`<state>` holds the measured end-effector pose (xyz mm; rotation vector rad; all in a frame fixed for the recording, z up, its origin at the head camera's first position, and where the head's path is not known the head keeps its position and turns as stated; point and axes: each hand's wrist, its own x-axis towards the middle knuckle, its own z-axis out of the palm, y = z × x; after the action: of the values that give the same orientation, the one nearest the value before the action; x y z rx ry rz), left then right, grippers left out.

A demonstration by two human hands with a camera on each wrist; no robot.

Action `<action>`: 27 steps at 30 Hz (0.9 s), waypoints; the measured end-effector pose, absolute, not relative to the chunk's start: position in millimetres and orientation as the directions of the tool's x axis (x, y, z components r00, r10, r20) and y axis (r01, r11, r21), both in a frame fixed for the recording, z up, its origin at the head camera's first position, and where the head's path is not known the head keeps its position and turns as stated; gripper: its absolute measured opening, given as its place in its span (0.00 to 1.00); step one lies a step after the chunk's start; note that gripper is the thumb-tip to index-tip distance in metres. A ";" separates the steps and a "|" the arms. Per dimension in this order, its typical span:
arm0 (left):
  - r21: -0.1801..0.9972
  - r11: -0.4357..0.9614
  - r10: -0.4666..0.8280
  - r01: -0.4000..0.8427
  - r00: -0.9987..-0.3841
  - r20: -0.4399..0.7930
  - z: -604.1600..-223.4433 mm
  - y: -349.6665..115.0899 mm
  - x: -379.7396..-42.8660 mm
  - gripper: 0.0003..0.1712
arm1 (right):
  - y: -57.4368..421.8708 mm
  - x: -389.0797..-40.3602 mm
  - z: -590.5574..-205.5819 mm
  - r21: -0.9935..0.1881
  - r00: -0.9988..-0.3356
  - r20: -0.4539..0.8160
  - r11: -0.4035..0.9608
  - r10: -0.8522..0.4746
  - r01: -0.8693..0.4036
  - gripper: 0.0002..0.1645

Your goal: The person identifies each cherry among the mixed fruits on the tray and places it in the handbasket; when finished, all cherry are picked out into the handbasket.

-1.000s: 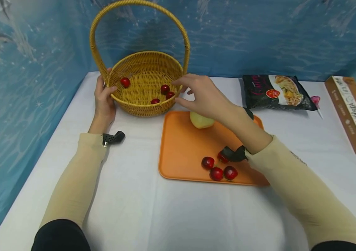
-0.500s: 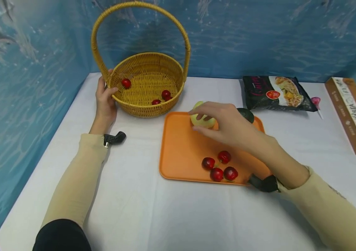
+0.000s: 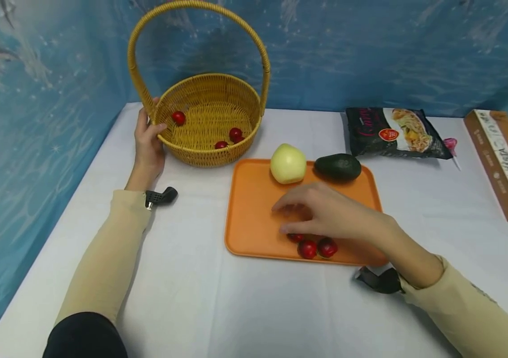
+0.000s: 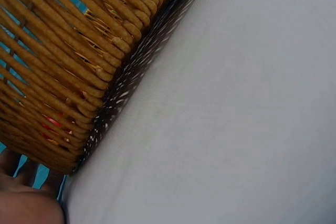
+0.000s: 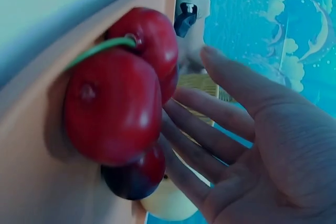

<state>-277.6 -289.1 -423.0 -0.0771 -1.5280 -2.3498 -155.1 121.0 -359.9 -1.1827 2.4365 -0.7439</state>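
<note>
Cherries (image 3: 307, 249): several on the orange tray (image 3: 249, 219), near edge; others in the basket (image 3: 204, 159), beyond the tray's left corner. Right hand (image 3: 325, 211): back from basket to tray, fingers loosely parted, nothing held (cherries remain divided, seemingly). Left hand (image 3: 148, 141): gripping the basket's side. Right of tray: black packet (image 3: 392, 133), lettering uncertain; farther right, box (image 3: 506, 166), marked "PASTA".
</note>
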 end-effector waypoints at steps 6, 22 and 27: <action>0.878 -0.357 -0.245 0.319 -0.939 0.242 -424.7 -289.4 -277.2 0.38 | 128.2 -160.1 -364.7 -0.646 -0.555 -0.150 0.506 -0.819 -0.572 0.27; 0.875 -0.365 -0.253 0.317 -0.939 0.234 -423.3 -288.3 -275.7 0.37 | 132.3 -165.3 -367.8 -0.706 -0.558 -0.178 0.500 -0.810 -0.501 0.26; 0.874 -0.373 -0.258 0.312 -0.940 0.225 -422.2 -288.4 -275.2 0.37 | 134.6 -167.6 -365.8 -0.679 -0.560 -0.160 0.503 -0.813 -0.535 0.24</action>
<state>-275.2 -288.4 -422.2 -0.0717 -1.5118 -2.3510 -167.6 134.6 -365.8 -1.1076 2.2837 -0.8000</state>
